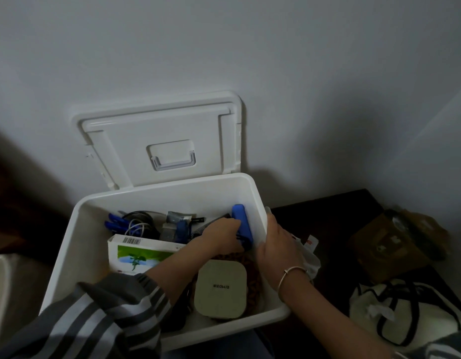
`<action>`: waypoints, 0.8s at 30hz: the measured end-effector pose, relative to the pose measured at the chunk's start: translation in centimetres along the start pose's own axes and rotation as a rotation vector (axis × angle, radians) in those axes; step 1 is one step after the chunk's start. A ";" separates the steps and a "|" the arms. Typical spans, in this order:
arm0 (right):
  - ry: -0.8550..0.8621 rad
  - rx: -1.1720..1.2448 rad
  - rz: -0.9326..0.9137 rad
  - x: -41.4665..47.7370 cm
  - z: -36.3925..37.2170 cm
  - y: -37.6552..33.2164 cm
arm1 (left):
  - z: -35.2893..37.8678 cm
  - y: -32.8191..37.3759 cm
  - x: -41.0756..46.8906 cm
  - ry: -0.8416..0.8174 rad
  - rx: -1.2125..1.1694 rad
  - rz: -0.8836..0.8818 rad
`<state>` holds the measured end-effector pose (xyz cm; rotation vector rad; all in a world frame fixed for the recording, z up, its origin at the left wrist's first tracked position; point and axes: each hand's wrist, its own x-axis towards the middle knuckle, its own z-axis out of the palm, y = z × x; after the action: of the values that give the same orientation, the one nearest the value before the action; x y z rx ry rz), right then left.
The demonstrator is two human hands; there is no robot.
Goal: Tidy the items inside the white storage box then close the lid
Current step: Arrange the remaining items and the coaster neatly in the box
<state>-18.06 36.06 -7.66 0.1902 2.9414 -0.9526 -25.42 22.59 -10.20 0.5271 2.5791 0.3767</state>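
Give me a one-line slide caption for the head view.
Left hand grips a blue plastic tool inside the open white storage box; right hand steadies its rim.

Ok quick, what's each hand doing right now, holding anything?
Left hand: inside the white storage box, closed on the blue object.
Right hand: resting over the box's right rim; whether it grips the rim cannot be told.

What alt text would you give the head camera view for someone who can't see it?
A person's left hand holds a blue tool inside an open white storage box while the right hand steadies its right wall. The lid stands raised against the wall.
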 end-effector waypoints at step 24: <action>-0.026 -0.006 0.001 -0.2 -0.3 -0.2 | -4.1 0.3 -1.9 0.215 0.674 0.113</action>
<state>-17.87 36.04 -7.24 0.1782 2.9205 -0.9381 -25.89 21.38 -5.89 0.9012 2.8627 -0.4505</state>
